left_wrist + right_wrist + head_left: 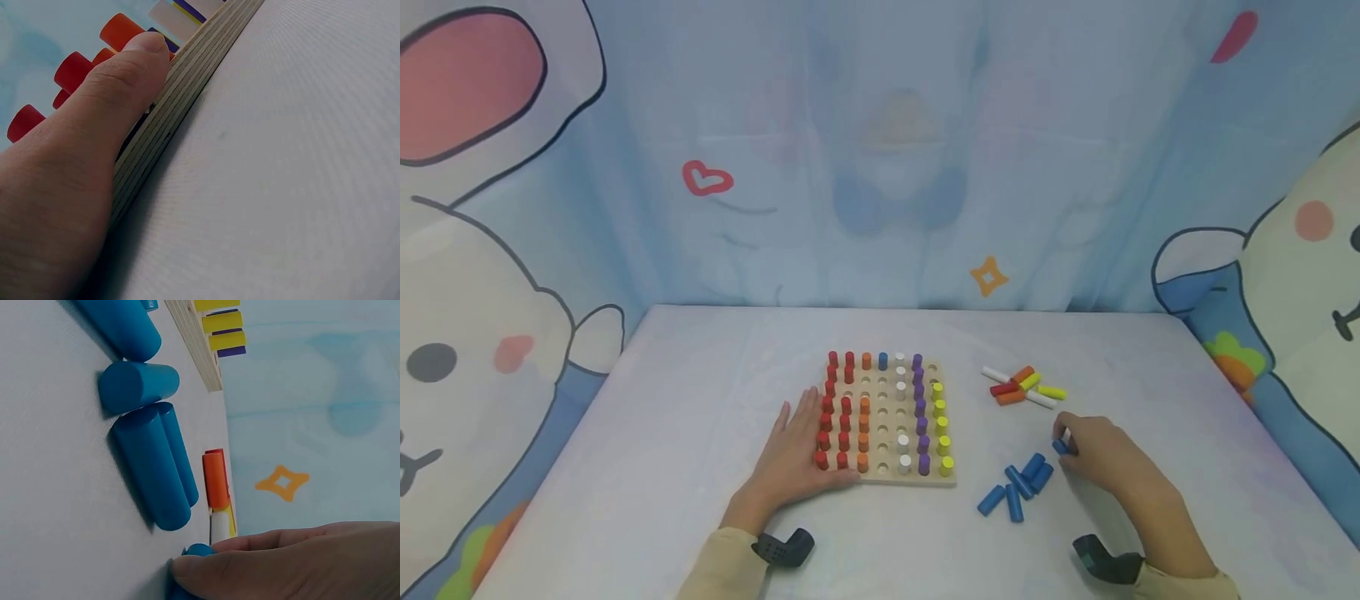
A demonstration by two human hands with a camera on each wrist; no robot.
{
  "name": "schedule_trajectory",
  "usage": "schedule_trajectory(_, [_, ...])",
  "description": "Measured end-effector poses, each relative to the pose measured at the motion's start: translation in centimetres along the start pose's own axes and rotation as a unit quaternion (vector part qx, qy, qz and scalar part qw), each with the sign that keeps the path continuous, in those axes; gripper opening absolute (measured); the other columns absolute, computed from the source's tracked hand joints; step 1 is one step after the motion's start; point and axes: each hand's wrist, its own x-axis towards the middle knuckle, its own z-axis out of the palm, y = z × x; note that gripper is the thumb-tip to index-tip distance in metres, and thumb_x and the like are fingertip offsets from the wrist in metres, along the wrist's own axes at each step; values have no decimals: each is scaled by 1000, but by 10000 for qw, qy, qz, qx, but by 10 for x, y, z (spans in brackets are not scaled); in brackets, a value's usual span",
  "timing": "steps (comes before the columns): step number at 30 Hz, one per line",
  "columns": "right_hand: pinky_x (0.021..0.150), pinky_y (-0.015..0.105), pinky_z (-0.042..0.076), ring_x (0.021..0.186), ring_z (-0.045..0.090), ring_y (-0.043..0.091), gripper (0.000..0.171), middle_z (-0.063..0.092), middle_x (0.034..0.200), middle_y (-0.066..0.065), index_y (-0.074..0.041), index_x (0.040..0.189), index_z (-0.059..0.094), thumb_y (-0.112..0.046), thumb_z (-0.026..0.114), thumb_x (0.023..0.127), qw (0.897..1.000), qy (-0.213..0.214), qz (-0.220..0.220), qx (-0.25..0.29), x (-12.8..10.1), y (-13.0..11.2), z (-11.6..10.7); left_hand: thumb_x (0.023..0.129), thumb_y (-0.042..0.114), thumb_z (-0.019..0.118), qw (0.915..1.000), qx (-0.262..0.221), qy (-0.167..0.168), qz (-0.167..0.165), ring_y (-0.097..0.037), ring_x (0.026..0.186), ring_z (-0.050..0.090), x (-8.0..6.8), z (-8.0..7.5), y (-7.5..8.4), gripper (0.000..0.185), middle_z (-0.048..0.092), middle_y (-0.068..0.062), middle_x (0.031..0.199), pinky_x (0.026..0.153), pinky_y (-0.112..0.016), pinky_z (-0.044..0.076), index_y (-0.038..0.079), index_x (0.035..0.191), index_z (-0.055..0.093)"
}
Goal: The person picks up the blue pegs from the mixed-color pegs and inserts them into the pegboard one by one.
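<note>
A square wooden pegboard (892, 477) lies on the table, with columns of red, orange, blue, white, purple and yellow pegs standing in its holes. The blue column has one peg (883, 361) at the far end and bare holes below it. My left hand (793, 467) rests along the board's left side and near corner, its thumb (128, 78) over the near edge and fingers straight. To the right, my right hand (1097, 450) pinches a blue peg (1061, 447) between thumb and fingertips, close over the table. Several loose blue pegs (1019, 482) lie between that hand and the board.
Behind the right hand lies a small pile of white, red, orange and yellow pegs (1011, 398). The white-covered table (722, 358) ends at a printed curtain (895, 250) at the back. Each wrist carries a dark camera (784, 548).
</note>
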Motion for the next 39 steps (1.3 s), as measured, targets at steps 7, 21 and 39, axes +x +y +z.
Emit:
schedule_trajectory(7, [63,32,52,70,52,18,23,62,80,4,-8,100,61,-11,74,80,9997,131,-197,-26,9,-10,-4,64,83,57,10000,-24,-3,0,-17,149,4,0,-1,0,125,8,-3,161,122,-43,-1,9,153,10])
schedule_trajectory(21, [64,32,54,71,54,18,24,62,82,6,-5,99,62,-6,74,78,9984,298,-483,46,31,-47,-5,64,84,56,10000,1,51,63,-17,149,5,2,2,-2,126,9,-4,161,122,-45,1,9,153,11])
schedule_trajectory(39, [69,34,53,77,56,18,23,67,94,8,-12,106,70,-7,69,84,9952,209,-949,77,67,-95,-7,64,84,56,10000,33,-73,-24,-17,149,4,3,1,-1,125,8,-3,161,122,-45,0,9,153,11])
